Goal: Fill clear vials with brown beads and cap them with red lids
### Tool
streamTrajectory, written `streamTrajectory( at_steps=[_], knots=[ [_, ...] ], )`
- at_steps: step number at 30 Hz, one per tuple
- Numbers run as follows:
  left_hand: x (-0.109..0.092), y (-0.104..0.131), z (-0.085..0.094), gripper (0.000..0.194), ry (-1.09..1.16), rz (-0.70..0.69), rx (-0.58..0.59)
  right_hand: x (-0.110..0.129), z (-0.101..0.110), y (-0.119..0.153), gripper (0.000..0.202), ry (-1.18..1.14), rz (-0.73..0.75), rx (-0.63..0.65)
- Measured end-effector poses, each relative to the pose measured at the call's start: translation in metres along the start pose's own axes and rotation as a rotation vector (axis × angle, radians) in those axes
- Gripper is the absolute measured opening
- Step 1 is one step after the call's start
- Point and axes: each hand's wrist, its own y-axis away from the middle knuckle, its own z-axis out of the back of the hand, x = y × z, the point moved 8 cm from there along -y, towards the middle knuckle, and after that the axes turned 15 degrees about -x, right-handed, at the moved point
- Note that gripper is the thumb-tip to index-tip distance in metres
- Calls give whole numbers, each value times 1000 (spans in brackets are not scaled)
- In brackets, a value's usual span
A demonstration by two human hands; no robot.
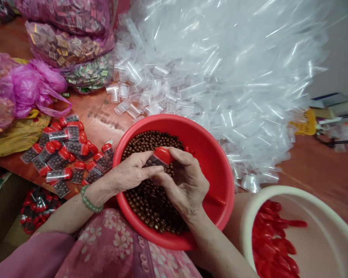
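Observation:
Both my hands meet above a red basin that sits against my lap. Between them is a small clear plastic container of dark brown balls, with a red cap on its right end. My left hand grips the clear body with thumb and fingers. At the capped end, my right hand has its thumb and fingers closed round the cap. Below them lie many loose brown balls, heaped in the left part of the basin. Part of the container is hidden behind my fingers.
Several filled, red-capped containers lie on the table at left; more are in a box below. A large heap of clear empty containers rises behind the basin. A cream bucket holds red caps. Pink bags stand back left.

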Motion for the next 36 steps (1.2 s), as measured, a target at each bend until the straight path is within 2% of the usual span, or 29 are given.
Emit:
streamTrajectory(
  at_steps=[3, 5, 13, 18, 25, 31, 36],
  knots=[
    [2, 1, -1, 13, -97, 8, 1, -2, 4, -6, 16, -5, -164, -74],
    [3, 1, 0, 8, -156, 7, -11, -2, 5, -8, 8, -7, -238, -111],
    [2, -2, -2, 7, -178, 9, 8, -7, 5, -3, 6, -20, -290, -216],
    [1, 0, -4, 7, -197, -5, 37, -2, 6, -2, 7, 10, -305, -250],
    [-2, 1, -4, 10, -188, -56, 36, 12, 5, -5, 8, 4, -204, -275],
    [4, -1, -3, 8, -190, -45, 17, 10, 4, -6, 6, 87, -157, -193],
    [7, -2, -1, 15, -153, 17, 16, 18, 3, -3, 21, 169, 74, -61]
  ],
)
